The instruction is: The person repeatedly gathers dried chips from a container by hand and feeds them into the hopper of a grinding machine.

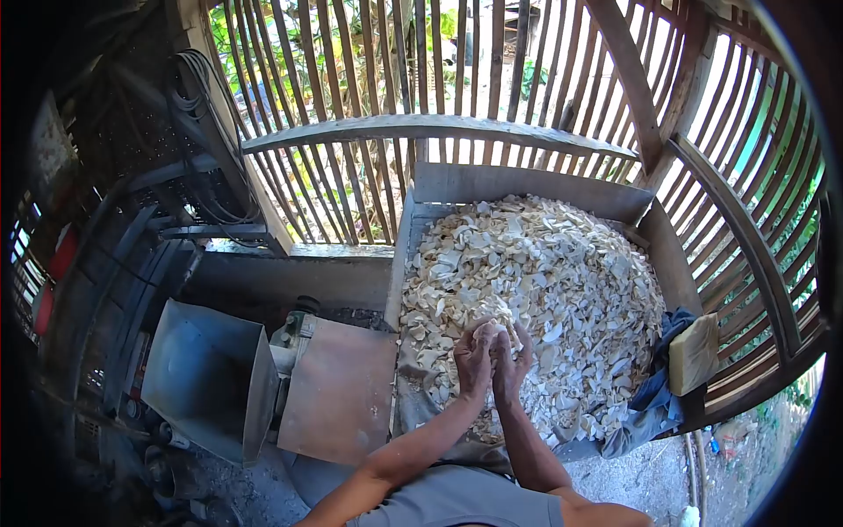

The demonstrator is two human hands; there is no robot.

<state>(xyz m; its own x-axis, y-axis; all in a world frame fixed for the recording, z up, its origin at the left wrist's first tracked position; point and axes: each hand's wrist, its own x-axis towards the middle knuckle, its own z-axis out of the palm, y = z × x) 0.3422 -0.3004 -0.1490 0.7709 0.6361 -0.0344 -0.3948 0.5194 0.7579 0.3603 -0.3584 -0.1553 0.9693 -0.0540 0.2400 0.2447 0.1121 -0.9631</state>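
Note:
A big heap of pale, dry flakes or chips (562, 290) fills a wooden bin with raised side boards (527, 184). Over the near part of the heap, my left hand (475, 364) and my right hand (511, 367) are cupped together, side by side. Between them they hold a small mound of the pale chips (493, 318). The fingers of both hands curl up around the chips and are partly hidden by them.
Left of the bin stand a flat metal sheet (338, 386) and a machine with a square metal hopper (209, 378). A foam block (694, 355) and blue cloth (650, 395) lie at the bin's right edge. Wooden slats (351, 176) rise behind.

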